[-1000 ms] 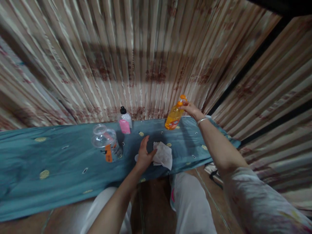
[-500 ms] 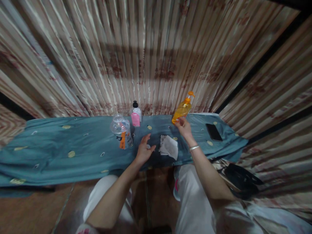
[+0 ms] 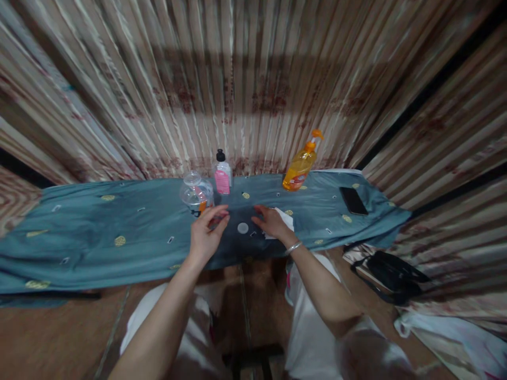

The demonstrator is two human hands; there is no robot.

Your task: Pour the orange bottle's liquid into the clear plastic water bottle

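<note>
My left hand (image 3: 206,232) is open in front of the clear plastic jar (image 3: 194,194), which has an orange label, and covers part of it. Over the white cloth (image 3: 285,217) is my right hand (image 3: 271,220), its fingers apart and holding nothing. Between the two hands a small round translucent disc (image 3: 243,228) lies flat. A pink-labelled bottle with a black cap (image 3: 222,177) stands behind the jar's right side. The orange pump bottle (image 3: 299,169) stands at the back, right of centre.
A black phone (image 3: 353,201) lies at the right on the teal-covered table (image 3: 150,221). Pleated curtains (image 3: 253,79) hang behind it. On the floor at the right are a black bag (image 3: 394,274) and a pale plastic bag (image 3: 455,338).
My right hand has let go of the orange pump bottle and moved left, to above the cloth. My left hand has shifted left to the jar, leaving the disc in plain view.
</note>
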